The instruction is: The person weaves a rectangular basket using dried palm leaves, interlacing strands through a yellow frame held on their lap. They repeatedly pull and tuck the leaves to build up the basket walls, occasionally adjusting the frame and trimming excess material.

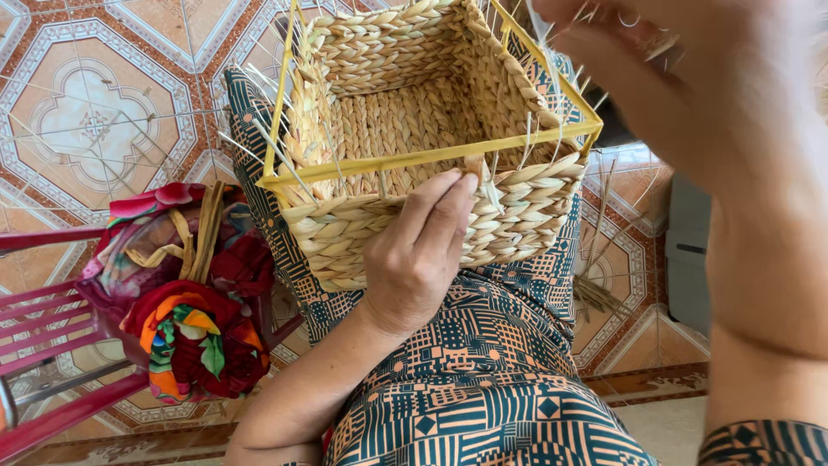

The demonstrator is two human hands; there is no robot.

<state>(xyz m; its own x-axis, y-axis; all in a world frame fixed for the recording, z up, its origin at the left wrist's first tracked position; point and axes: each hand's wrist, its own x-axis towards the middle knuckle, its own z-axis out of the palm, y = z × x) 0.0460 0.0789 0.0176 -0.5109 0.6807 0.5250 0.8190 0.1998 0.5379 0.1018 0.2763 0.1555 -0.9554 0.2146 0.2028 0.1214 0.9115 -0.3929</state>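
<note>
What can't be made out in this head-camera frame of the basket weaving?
- Right hand: motion-blurred and cut by the top edge; what it holds is unclear.
- Woven basket: its far rim runs past the top edge; the left hand hides part of the near wall.
- Red chair: cut by the left edge, its seat under colourful cloth.

A single head-worn camera looks steeply down over the wearer's lap, close enough that the square woven straw basket on its yellow frame (414, 147) fills the upper middle of the view. The left hand (420, 250) sits near centre; the right hand (690, 78), raised nearer the lens, is blurred at the top right. Patterned floor tiles (95, 112) and a red plastic chair (52, 345) edge the left side.
</note>
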